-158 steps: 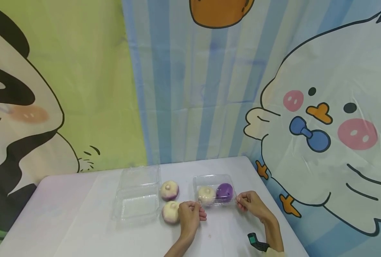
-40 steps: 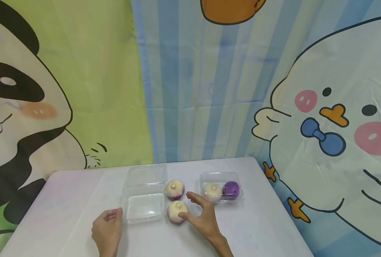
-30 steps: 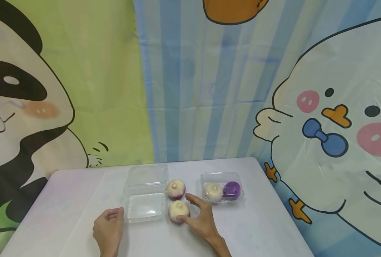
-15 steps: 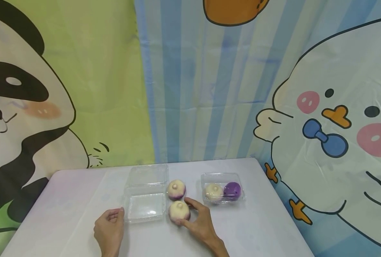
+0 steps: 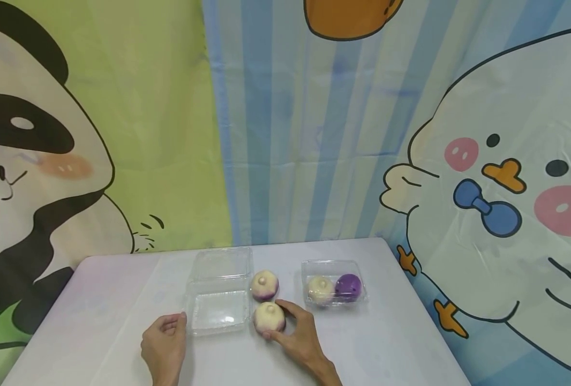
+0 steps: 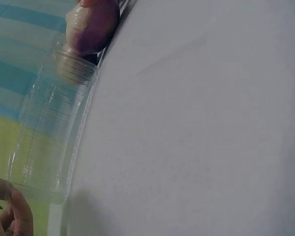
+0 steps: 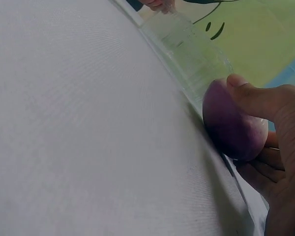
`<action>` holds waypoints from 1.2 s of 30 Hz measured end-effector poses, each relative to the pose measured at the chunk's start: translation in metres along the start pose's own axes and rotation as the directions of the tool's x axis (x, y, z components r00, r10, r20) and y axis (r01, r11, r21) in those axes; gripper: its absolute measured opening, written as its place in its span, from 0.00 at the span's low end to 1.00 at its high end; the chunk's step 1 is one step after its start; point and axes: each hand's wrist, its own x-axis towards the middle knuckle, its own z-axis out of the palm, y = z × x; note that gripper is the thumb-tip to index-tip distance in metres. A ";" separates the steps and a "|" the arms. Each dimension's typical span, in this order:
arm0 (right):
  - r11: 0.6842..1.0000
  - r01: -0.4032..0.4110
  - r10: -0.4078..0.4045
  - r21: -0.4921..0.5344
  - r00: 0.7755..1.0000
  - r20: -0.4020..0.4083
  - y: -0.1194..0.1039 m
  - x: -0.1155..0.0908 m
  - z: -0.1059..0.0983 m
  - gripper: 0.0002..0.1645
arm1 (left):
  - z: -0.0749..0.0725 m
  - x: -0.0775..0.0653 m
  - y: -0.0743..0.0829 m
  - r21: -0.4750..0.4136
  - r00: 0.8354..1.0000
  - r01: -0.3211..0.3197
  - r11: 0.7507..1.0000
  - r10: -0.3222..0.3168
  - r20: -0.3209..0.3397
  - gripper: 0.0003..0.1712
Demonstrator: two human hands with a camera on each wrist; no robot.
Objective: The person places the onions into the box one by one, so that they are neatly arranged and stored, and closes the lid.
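Note:
My left hand [image 5: 164, 346] pinches the left edge of a clear plastic clamshell box [image 5: 220, 305], its lid folded back; the left wrist view shows thumb and finger at the rim of this box [image 6: 49, 142]. With thumb and fingers around its right side, my right hand [image 5: 301, 335] grips the nearer turnip-like round piece [image 5: 269, 316], cream on top with a small knob. In the right wrist view, the thumb lies on the purple underside of this piece [image 7: 231, 120], fingers at its far side. A second such piece [image 5: 264, 284] sits just behind it.
To the right stands another clear plastic box [image 5: 331, 265], containing a cream piece [image 5: 321, 289] and a purple one [image 5: 348, 287]. The white table [image 5: 377, 343] ends at a cartoon-printed curtain [image 5: 290, 161] at the back and right.
Both hands were at the right box's near side earlier; the left moved to the left box's edge, the right to the nearer turnip-like piece. In the last second, the right fingers closed around that piece.

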 end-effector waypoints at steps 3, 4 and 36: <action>1.000 -0.002 0.002 0.015 1.000 0.003 0.000 0.000 0.000 0.43 | 0.001 0.000 0.000 -0.010 1.000 0.012 1.000 -0.012 -0.007 0.13; 1.000 -0.008 0.008 0.022 1.000 0.004 0.000 0.000 0.000 0.43 | 0.002 0.001 0.000 -0.012 1.000 0.018 1.000 -0.019 -0.011 0.13; 0.990 0.135 -0.138 -0.039 0.987 -0.084 -0.003 0.005 -0.001 0.41 | 0.002 0.002 0.000 -0.052 1.000 0.023 0.998 -0.024 -0.014 0.11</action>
